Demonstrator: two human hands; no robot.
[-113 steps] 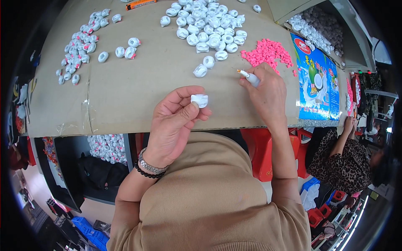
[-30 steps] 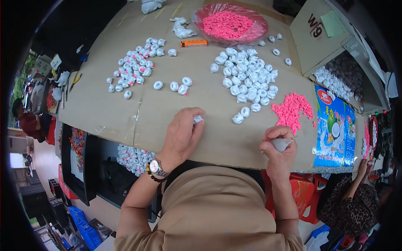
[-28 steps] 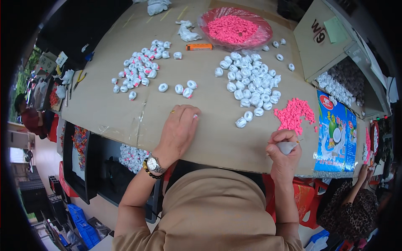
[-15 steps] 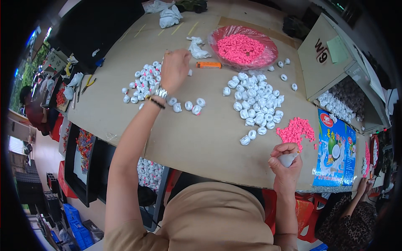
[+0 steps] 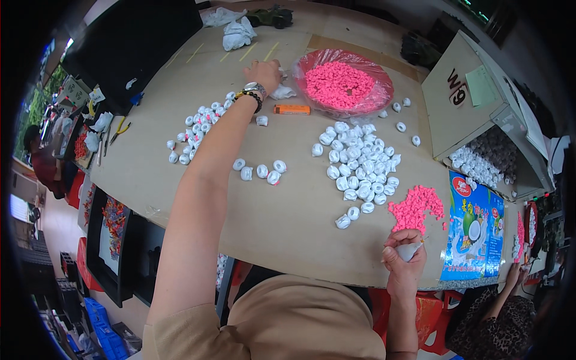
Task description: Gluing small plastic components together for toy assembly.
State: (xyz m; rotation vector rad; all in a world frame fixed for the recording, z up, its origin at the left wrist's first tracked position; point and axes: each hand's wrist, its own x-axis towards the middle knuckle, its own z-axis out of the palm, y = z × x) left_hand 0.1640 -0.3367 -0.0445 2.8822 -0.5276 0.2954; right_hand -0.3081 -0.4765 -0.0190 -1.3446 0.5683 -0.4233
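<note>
Holding tube (image 5: 409, 251) nozzle upper-right.

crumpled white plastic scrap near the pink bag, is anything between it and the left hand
Nothing visible does. The left hand is stretched far across the brown cardboard tabletop and lies right beside the crumpled white plastic scrap; whether they touch I cannot tell.

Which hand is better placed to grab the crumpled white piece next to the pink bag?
Left. The left hand is stretched across the table and already at the crumpled white piece beside the pink bag. The right hand sits at the near edge, closed on a small white tool.
</note>
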